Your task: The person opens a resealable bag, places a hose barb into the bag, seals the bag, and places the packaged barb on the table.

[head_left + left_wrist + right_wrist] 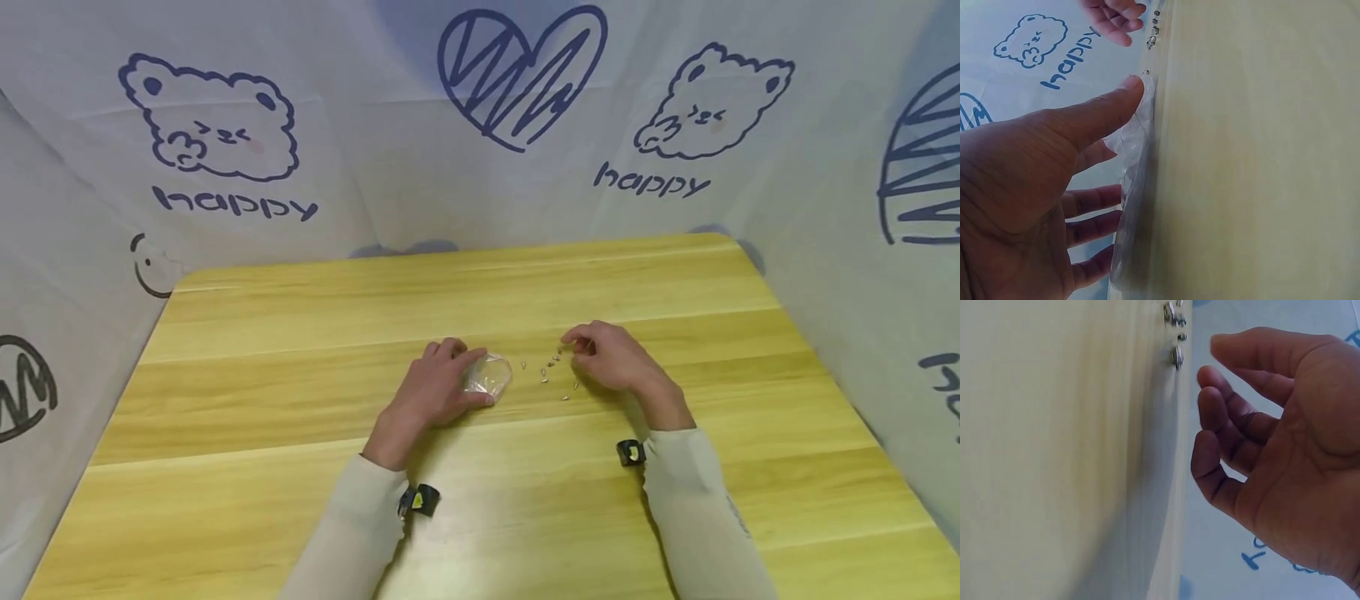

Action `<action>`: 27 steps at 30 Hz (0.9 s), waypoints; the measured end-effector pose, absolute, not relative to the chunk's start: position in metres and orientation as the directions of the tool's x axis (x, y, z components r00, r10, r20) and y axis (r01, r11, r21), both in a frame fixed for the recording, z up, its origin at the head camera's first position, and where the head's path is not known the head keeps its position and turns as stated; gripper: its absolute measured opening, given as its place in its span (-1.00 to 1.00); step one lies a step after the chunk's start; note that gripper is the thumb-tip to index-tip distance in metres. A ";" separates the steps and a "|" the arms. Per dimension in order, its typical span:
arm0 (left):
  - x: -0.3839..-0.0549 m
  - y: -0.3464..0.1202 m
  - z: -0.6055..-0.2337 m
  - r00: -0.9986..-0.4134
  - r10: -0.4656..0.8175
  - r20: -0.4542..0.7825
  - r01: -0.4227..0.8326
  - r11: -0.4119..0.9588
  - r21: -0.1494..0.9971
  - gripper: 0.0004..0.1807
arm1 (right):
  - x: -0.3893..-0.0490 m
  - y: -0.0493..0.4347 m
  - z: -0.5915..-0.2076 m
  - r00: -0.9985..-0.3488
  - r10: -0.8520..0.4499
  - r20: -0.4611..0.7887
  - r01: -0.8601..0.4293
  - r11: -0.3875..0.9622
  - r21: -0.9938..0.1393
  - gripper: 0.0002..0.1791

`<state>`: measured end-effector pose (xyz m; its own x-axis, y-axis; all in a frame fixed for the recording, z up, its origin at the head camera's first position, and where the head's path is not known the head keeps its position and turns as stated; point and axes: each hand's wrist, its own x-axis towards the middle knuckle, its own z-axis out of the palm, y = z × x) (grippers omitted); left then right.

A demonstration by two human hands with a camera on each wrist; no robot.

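A small clear plastic bag (489, 377) lies on the table, its plastic crinkled. My left hand (431, 387) holds it from the left, thumb at the near edge and index finger at the far one; the left wrist view shows the thumb (1094, 115) against the bag (1132, 137). Several tiny silvery metal pieces (544, 381) are scattered to the right of the bag. Just over the rightmost ones hovers my right hand (611, 358), fingers loosely bent, thumb and index apart. From the right wrist, metal pieces (1177, 357) show beside the fingertips, with nothing in the hand.
The wood-grain table (480, 308) extends around both hands. White cloth (375, 125) with blue drawings hangs behind it and along the sides. A small black device (632, 452) sits at the right wrist, another black device (425, 500) at the left.
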<state>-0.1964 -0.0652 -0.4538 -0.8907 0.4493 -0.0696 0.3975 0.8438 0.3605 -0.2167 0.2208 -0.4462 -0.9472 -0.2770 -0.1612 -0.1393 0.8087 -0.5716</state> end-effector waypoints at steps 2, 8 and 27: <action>-0.197 -0.064 -0.454 -0.890 0.450 -0.066 0.403 0.847 0.347 -0.20 | -0.216 0.226 -0.447 -0.948 -0.270 -0.166 -0.137 0.821 -0.554 -0.66; -0.197 -0.064 -0.455 -0.898 0.437 -0.057 0.398 0.860 0.320 -0.21 | -0.215 0.239 -0.450 -0.938 -0.274 -0.210 -0.128 0.841 -0.526 -0.67; -0.197 -0.063 -0.462 -0.904 0.426 -0.045 0.388 0.859 0.334 -0.21 | -0.216 0.228 -0.449 -0.954 -0.184 -0.237 -0.066 0.899 -0.432 -0.92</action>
<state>-0.1972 -0.0632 -0.4618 -0.9037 0.4259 -0.0446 0.3883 0.8588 0.3343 -0.2157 0.2277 -0.4494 -0.9540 -0.1836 -0.2369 -0.0658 0.8995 -0.4320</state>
